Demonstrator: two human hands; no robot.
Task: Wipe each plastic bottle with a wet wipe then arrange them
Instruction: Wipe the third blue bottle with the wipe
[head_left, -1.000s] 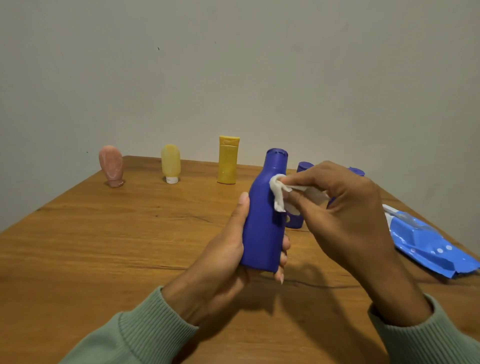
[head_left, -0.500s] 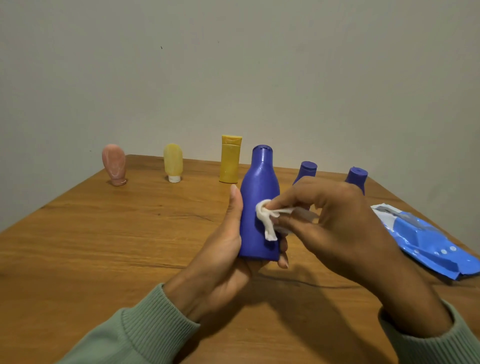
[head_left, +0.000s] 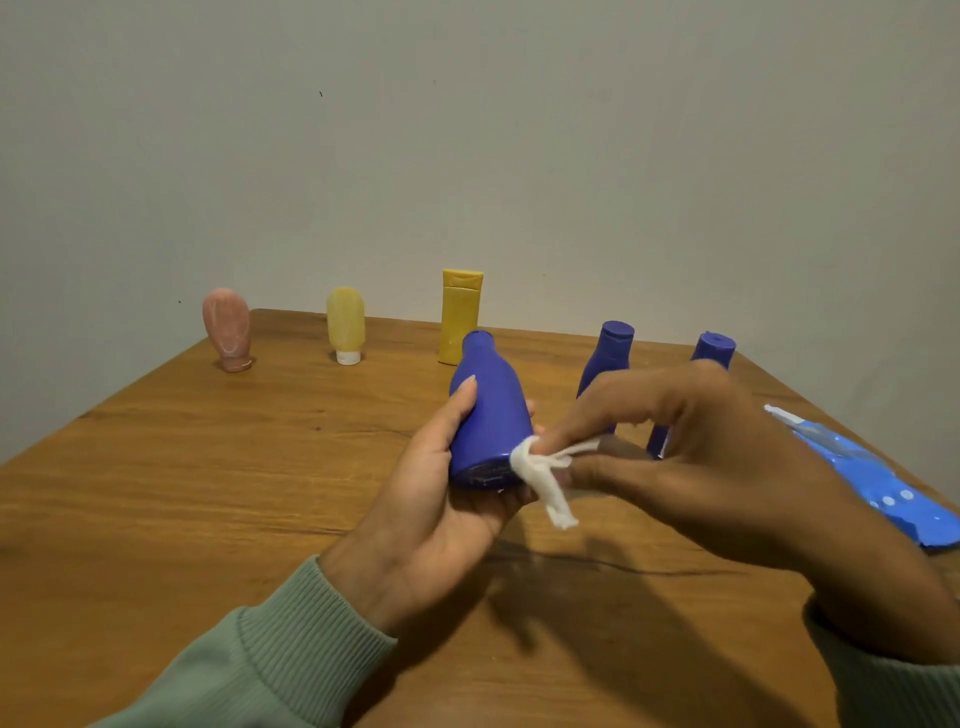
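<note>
My left hand (head_left: 431, 499) grips a blue plastic bottle (head_left: 488, 410) above the table, tilted so its cap points away and its base faces me. My right hand (head_left: 691, 452) pinches a crumpled white wet wipe (head_left: 545, 475) against the bottle's lower right edge. Two more blue bottles (head_left: 608, 358) (head_left: 711, 351) stand behind my right hand, partly hidden by it. Along the far edge stand a yellow bottle (head_left: 460, 314), a pale yellow tube (head_left: 345, 325) and a pink tube (head_left: 227, 328).
A blue wet-wipe pack (head_left: 872, 483) lies at the right edge of the wooden table (head_left: 208, 493). A plain wall rises just behind the table's far edge.
The wipe has slid down the bottle from near the neck to the base. The bottle has tipped forward so its base now shows.
</note>
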